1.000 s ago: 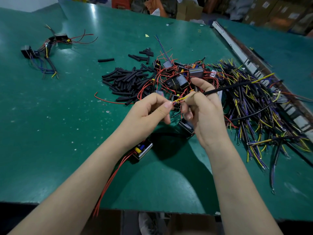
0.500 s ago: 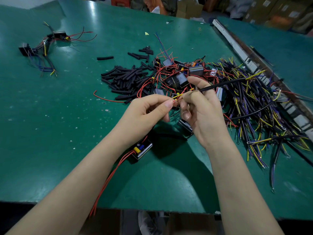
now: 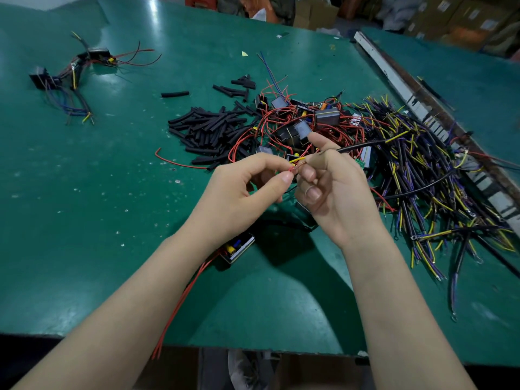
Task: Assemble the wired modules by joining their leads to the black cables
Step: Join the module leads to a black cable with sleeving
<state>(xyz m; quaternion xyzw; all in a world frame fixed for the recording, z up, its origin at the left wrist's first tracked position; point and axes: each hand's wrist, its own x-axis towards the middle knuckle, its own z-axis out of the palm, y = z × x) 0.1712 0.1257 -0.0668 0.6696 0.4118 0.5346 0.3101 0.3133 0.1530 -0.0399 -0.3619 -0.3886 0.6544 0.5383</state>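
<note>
While both hands pinch its leads, black cable (image 3: 363, 145) runs rightward, slightly away.

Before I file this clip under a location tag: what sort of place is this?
Most likely a small electronics assembly workshop. A green worktable holds a heap of wired modules, a pile of black cables and cut black sleeving pieces. Cardboard boxes are stacked behind the table.

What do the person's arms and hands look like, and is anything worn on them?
Both forearms are bare up to the frame's bottom edge: no sleeves show. The left hand and right hand carry no gloves, rings, watch or wristband. The visible fingernails are short and unpainted.
</note>
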